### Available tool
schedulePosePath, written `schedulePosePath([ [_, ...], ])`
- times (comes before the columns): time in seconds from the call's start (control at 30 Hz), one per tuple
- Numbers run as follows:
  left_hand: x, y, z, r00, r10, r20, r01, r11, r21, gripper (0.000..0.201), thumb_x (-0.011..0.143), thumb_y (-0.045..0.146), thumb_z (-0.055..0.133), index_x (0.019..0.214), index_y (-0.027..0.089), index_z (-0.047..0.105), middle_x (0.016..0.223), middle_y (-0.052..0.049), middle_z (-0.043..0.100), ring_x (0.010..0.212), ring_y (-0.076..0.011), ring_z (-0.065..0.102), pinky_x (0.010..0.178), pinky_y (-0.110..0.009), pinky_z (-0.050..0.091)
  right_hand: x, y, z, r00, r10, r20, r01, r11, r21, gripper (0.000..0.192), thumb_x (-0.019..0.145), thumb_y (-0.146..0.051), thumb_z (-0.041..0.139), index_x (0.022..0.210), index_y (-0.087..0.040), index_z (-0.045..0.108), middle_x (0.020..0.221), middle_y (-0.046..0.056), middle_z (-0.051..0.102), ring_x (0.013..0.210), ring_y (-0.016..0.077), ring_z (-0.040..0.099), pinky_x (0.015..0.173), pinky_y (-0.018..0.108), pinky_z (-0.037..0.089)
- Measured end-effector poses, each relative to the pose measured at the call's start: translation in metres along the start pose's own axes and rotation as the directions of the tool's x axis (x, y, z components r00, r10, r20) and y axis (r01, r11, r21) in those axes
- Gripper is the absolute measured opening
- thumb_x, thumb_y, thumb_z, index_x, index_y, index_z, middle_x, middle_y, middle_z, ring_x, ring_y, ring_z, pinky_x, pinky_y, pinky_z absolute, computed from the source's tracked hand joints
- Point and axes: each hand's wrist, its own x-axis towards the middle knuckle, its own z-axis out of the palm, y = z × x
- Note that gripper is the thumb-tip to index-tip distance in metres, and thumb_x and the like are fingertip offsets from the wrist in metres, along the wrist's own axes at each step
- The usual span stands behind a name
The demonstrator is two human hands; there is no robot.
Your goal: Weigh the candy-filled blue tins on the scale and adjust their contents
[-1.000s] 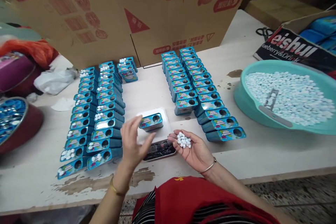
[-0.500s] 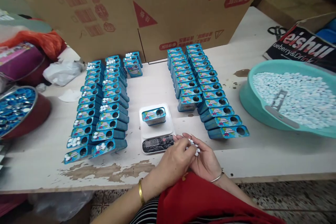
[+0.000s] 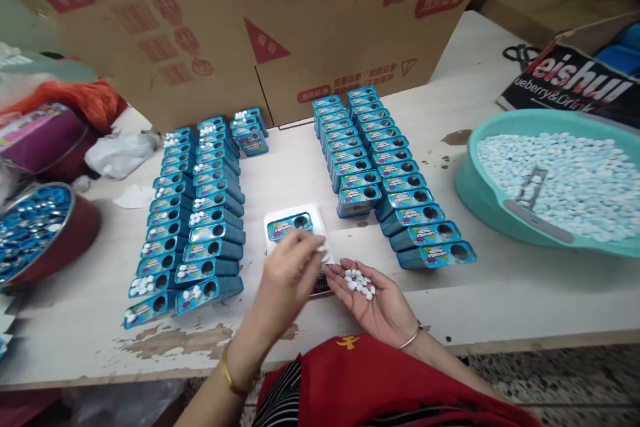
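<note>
A blue candy tin [image 3: 289, 224] with a round hole in its top stands on a white digital scale [image 3: 271, 212]. My left hand [image 3: 293, 271], slightly blurred, is over the scale's front, in front of the tin. Its fingertips are pinched together, and what they hold is too small and smeared to make out. It covers most of the display. Just right of the scale, my right hand [image 3: 380, 307] lies palm up and cupped. Several small white candies [image 3: 360, 282] rest in it.
Rows of blue tins [image 3: 210, 233] stand on the left, many with white candies on top. More tins [image 3: 405, 200] stand right of the scale. A turquoise basin [image 3: 470, 173] holds white candies and a scoop. A bowl [image 3: 83, 233] of lids is far left; a carton [image 3: 210, 7] stands behind.
My left hand has lifted off the candies in my right palm and moved left over the scale, covering its display. My right palm is now uncovered, and the view has shifted slightly.
</note>
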Motion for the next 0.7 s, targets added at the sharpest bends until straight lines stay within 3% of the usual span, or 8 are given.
schedulePosePath([
  [0.1, 0.017, -0.017, -0.017, 0.999, -0.011, -0.045, 0.017, 0.989, 0.150, 0.015, 0.087, 0.014, 0.056, 0.100, 0.017, 0.062, 0.087, -0.004, 0.059, 0.080, -0.0121, 0.057, 0.070, -0.024, 0.048, 0.000, -0.002, 0.002, 1.000, -0.002, -0.012, 0.001, 1.000, -0.021, 0.020, 0.085, -0.017, 0.051, 0.083, -0.010, 0.070, 0.094, 0.012, 0.075, 0.099, 0.0212, 0.068, 0.093, 0.033, 0.052],
  [0.27, 0.027, -0.024, -0.019, 0.996, -0.071, 0.054, 0.060, 0.980, 0.189, 0.016, 0.087, 0.017, 0.059, 0.102, 0.016, 0.064, 0.087, -0.003, 0.060, 0.074, -0.0110, 0.057, 0.068, -0.024, 0.047, -0.003, -0.009, 0.004, 1.000, -0.016, -0.020, 0.015, 1.000, -0.015, 0.024, 0.088, -0.018, 0.048, 0.087, -0.009, 0.069, 0.097, 0.013, 0.074, 0.101, 0.0214, 0.068, 0.093, 0.033, 0.053],
  [0.4, 0.014, -0.010, -0.031, 0.997, -0.055, 0.045, 0.048, 0.986, 0.157, 0.015, 0.091, 0.018, 0.052, 0.101, 0.017, 0.062, 0.091, -0.004, 0.062, 0.083, -0.0121, 0.059, 0.073, -0.024, 0.047, -0.007, -0.014, 0.003, 0.999, -0.026, -0.045, 0.026, 1.000, -0.001, 0.029, 0.091, -0.020, 0.043, 0.089, -0.008, 0.069, 0.099, 0.014, 0.074, 0.103, 0.0217, 0.067, 0.093, 0.033, 0.053],
  [0.47, -0.007, -0.007, -0.041, 0.984, -0.142, 0.107, 0.118, 0.971, 0.206, 0.013, 0.092, 0.019, 0.048, 0.096, 0.017, 0.061, 0.088, -0.003, 0.061, 0.082, -0.0127, 0.059, 0.072, -0.025, 0.046, -0.009, -0.016, 0.001, 0.999, -0.022, -0.045, 0.022, 1.000, 0.000, 0.028, 0.091, -0.020, 0.043, 0.090, -0.009, 0.069, 0.100, 0.013, 0.074, 0.103, 0.0212, 0.067, 0.094, 0.033, 0.053],
  [0.53, -0.038, -0.011, -0.046, 0.933, -0.301, 0.199, 0.234, 0.924, 0.302, 0.014, 0.092, 0.020, 0.046, 0.091, 0.018, 0.060, 0.084, -0.002, 0.060, 0.077, -0.0138, 0.059, 0.068, -0.026, 0.046, -0.010, -0.016, 0.000, 0.999, -0.012, -0.045, 0.012, 1.000, -0.004, 0.027, 0.090, -0.020, 0.044, 0.091, -0.010, 0.069, 0.100, 0.012, 0.074, 0.104, 0.0205, 0.067, 0.095, 0.033, 0.052],
  [0.6, -0.072, -0.022, -0.043, 0.848, -0.470, 0.246, 0.341, 0.838, 0.426, 0.013, 0.090, 0.020, 0.046, 0.094, 0.019, 0.059, 0.086, -0.003, 0.059, 0.073, -0.0155, 0.059, 0.066, -0.028, 0.046, -0.010, -0.014, -0.001, 0.999, 0.000, -0.053, -0.001, 1.000, -0.013, 0.027, 0.090, -0.019, 0.044, 0.091, -0.009, 0.069, 0.099, 0.012, 0.074, 0.103, 0.0202, 0.067, 0.095, 0.032, 0.052],
  [0.7, -0.115, -0.044, -0.026, 0.766, -0.610, 0.201, 0.440, 0.727, 0.527, 0.023, 0.086, 0.017, 0.047, 0.107, 0.018, 0.055, 0.100, -0.007, 0.057, 0.074, -0.0178, 0.060, 0.067, -0.032, 0.048, -0.010, -0.009, -0.001, 0.998, 0.035, -0.054, -0.037, 0.998, -0.049, 0.027, 0.090, -0.019, 0.044, 0.091, -0.009, 0.069, 0.099, 0.013, 0.074, 0.102, 0.0203, 0.068, 0.094, 0.031, 0.052],
])
